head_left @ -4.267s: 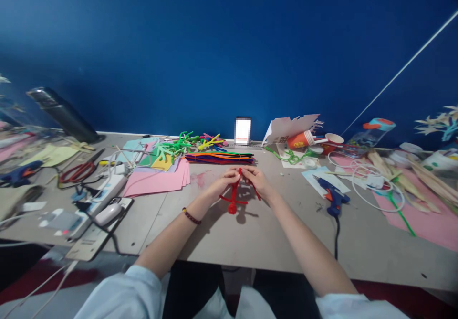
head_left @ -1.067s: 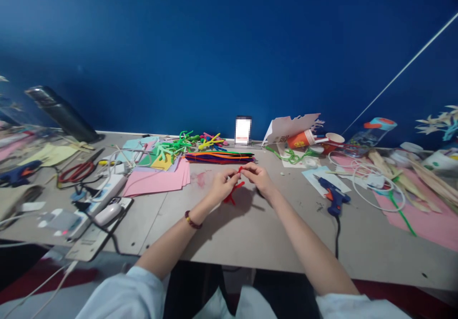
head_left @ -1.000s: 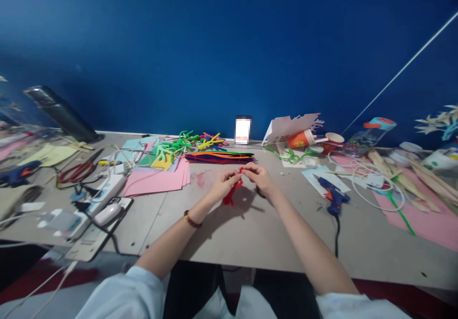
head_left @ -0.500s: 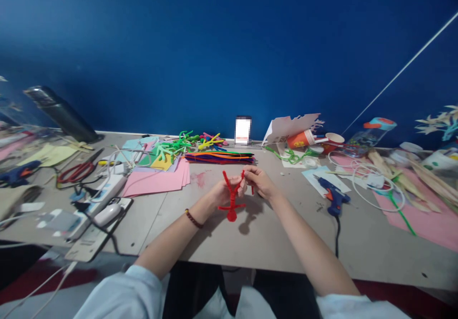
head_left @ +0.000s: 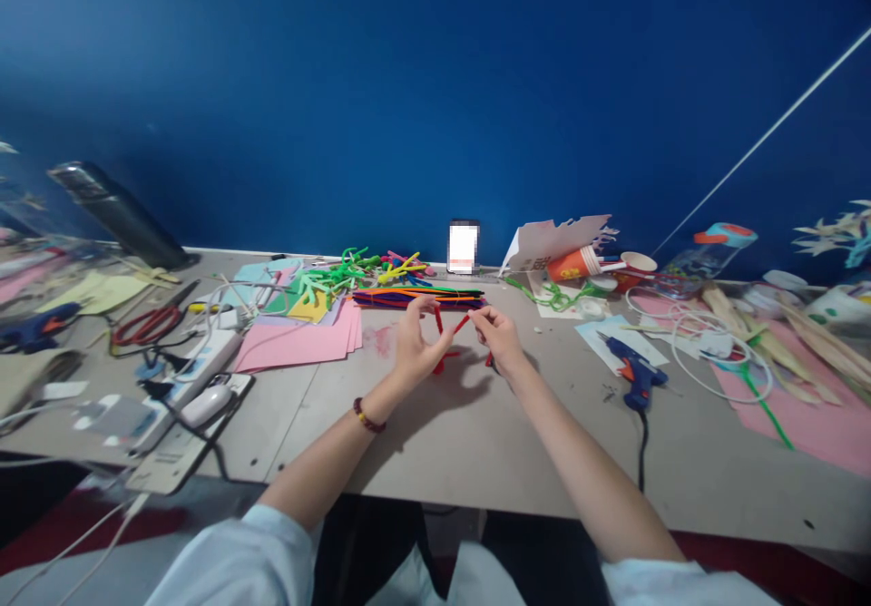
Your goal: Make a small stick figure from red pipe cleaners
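A small figure of twisted red pipe cleaner (head_left: 462,323) is between my two hands above the table. My left hand (head_left: 416,338) holds it with the thumb stretched to the right and the fingers curled behind, hiding much of its middle. One red limb rises beside the fingers, and a red part shows below the thumb. My right hand (head_left: 499,334) pinches the tip of the other limb. Under the right hand's curled fingers a short dark and red piece (head_left: 490,361) sticks out; I cannot make out what it is.
Behind my hands lies a bundle of coloured pipe cleaners (head_left: 381,299). Pink paper (head_left: 299,345) and a power strip (head_left: 197,375) are at the left. A blue glue gun (head_left: 636,379) lies right. A phone (head_left: 464,248) stands against the wall.
The red figure has turned, so its body and crosspiece, earlier in front of my hands, are now mostly behind the left hand. My left hand has rotated and risen slightly, thumb towards the right hand.
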A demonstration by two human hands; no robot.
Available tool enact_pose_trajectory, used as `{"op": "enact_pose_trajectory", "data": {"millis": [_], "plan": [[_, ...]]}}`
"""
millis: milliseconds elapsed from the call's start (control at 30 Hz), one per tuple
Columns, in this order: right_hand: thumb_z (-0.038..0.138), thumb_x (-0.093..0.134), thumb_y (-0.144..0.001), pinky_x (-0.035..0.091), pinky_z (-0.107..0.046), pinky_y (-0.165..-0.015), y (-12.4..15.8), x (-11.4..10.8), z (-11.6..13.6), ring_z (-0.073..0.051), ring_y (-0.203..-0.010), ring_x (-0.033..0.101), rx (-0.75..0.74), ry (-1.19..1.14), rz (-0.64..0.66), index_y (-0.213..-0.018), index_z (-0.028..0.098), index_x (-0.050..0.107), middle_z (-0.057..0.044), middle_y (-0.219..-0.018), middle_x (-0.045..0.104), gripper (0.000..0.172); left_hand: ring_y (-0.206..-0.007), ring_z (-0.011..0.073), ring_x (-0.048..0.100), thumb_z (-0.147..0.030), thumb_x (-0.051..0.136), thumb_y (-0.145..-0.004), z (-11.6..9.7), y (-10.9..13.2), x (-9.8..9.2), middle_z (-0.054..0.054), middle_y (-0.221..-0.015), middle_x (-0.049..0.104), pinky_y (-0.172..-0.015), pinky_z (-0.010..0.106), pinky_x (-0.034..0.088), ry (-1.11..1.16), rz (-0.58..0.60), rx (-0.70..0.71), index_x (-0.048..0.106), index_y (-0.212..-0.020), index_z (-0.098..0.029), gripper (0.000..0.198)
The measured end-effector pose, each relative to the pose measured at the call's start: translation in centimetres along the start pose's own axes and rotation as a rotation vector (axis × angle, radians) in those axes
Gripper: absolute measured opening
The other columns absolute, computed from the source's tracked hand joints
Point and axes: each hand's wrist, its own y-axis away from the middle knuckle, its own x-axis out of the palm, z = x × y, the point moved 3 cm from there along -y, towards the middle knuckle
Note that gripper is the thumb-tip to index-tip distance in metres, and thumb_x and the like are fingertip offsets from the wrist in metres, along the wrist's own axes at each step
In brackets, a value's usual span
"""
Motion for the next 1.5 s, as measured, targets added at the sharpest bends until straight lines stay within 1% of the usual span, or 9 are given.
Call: {"op": "enact_pose_trajectory", "data": {"millis": [100, 233, 367, 500, 733, 900, 1200, 1300, 1500], "plan": [[0.051, 0.073, -0.062, 0.02, -0.024, -0.04, 0.3, 0.3, 0.1, -0.007, -0.04, 0.029, 0.0, 0.014, -0.009, -0.06, 0.021, 0.054, 0.008, -0.043, 0.038, 0.035, -0.106, 0.0241, 0.054, -0.038, 0.064, -0.078, -0.2, 0.0, 0.1, 0.011, -0.11, 0.061, -0.093, 0.038, 0.038, -0.229, 0.061, 0.152, 0.06, -0.104, -0.021, 0.031], [0.049, 0.073, -0.062, 0.021, -0.024, -0.04, 0.7, 0.9, 0.3, -0.007, -0.041, 0.03, -0.014, 0.042, 0.015, -0.058, 0.02, 0.058, 0.007, -0.043, 0.04, 0.033, -0.101, 0.0251, 0.056, -0.036, 0.061, -0.081, 0.4, 0.1, 0.6, 0.011, -0.108, 0.063, -0.09, 0.041, 0.038, -0.386, 0.105, 0.217, 0.067, -0.078, -0.022, 0.015], [0.051, 0.072, -0.062, 0.024, -0.024, -0.041, 0.7, 1.1, 0.2, -0.008, -0.043, 0.032, -0.031, 0.046, 0.06, -0.062, 0.02, 0.063, 0.006, -0.045, 0.044, 0.032, -0.106, 0.0259, 0.053, -0.031, 0.057, -0.084, 0.6, 0.1, 0.7, 0.01, -0.112, 0.062, -0.092, 0.043, 0.038, -0.394, 0.13, 0.21, 0.068, -0.079, -0.023, 0.014], [0.05, 0.072, -0.064, 0.025, -0.023, -0.042, 0.3, 0.9, -0.1, -0.008, -0.045, 0.035, -0.031, 0.013, 0.165, -0.075, 0.02, 0.068, 0.005, -0.049, 0.048, 0.032, -0.106, 0.023, 0.053, -0.035, 0.054, -0.085, 0.2, -0.3, 0.6, 0.01, -0.11, 0.06, -0.094, 0.041, 0.04, -0.139, 0.195, 0.107, 0.067, -0.076, -0.02, 0.021], [0.042, 0.073, -0.067, 0.036, -0.022, -0.053, 0.0, 0.4, -0.1, -0.009, -0.054, 0.046, 0.006, -0.081, 0.318, -0.08, 0.022, 0.071, 0.003, -0.063, 0.06, 0.024, -0.108, 0.0225, 0.052, -0.043, 0.058, -0.081, 0.9, -0.5, 1.3, 0.009, -0.113, 0.052, -0.088, 0.031, 0.044, 0.452, 0.496, -0.286, 0.063, -0.066, -0.016, 0.032], [0.043, 0.074, -0.067, 0.043, -0.026, -0.069, 0.3, 0.4, 0.4, -0.013, -0.069, 0.057, 0.008, -0.102, 0.396, -0.078, 0.023, 0.071, 0.001, -0.071, 0.066, 0.023, -0.121, 0.0245, 0.044, -0.042, 0.058, -0.082, 1.1, -0.3, 1.3, 0.009, -0.125, 0.048, -0.09, 0.03, 0.044, 0.509, 0.529, -0.311, 0.065, -0.067, -0.017, 0.03], [0.04, 0.068, -0.075, 0.04, -0.025, -0.062, 0.7, 0.7, 0.8, -0.011, -0.058, 0.051, 0.02, -0.121, 0.522, -0.075, 0.019, 0.066, 0.002, -0.061, 0.062, 0.021, -0.114, 0.025, 0.05, -0.051, 0.058, -0.08, 1.7, 0.2, 1.9, 0.009, -0.13, 0.047, -0.083, 0.029, 0.048, 0.589, 0.64, -0.383, 0.067, -0.068, -0.017, 0.037], [0.042, 0.068, -0.074, 0.034, -0.023, -0.053, 0.4, 0.5, 0.5, -0.008, -0.05, 0.042, 0.003, -0.075, 0.445, -0.074, 0.019, 0.064, 0.005, -0.055, 0.055, 0.023, -0.116, 0.0248, 0.049, -0.051, 0.058, -0.081, 1.7, -0.1, 1.8, 0.01, -0.127, 0.049, -0.09, 0.032, 0.045, 0.454, 0.561, -0.288, 0.066, -0.07, -0.017, 0.037], [0.045, 0.067, -0.072, 0.039, -0.025, -0.063, -0.2, 0.4, 0.3, -0.011, -0.062, 0.048, -0.154, 0.063, 0.239, -0.074, 0.019, 0.062, 0.004, -0.066, 0.057, 0.026, -0.105, 0.0227, 0.049, -0.041, 0.068, -0.076, 0.6, -0.5, 0.5, 0.009, -0.109, 0.054, -0.094, 0.041, 0.04, -0.158, 0.098, 0.182, 0.067, -0.09, -0.02, 0.025]]}}
